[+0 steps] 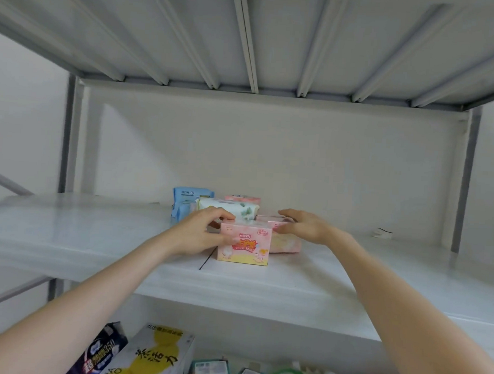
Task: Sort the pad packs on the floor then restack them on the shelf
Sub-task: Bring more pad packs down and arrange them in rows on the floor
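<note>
On the white shelf [94, 236] stands a small cluster of pad packs. My left hand [200, 233] grips the front pink pack [244, 245] at its left side, fingers curled over its top edge. My right hand [304, 225] rests with fairly straight fingers on a second pink pack [284, 243] just behind and to the right. Behind them lie a white pack with green leaves [233, 209], a blue pack [189, 198] and another pink pack [242, 198] at the back.
The shelf board above hangs low overhead. A small white clip [382, 232] lies at the shelf's right rear. On the level below lie a dark blue pack [100, 350], a white and yellow box [156, 356] and several teal packs [210, 370].
</note>
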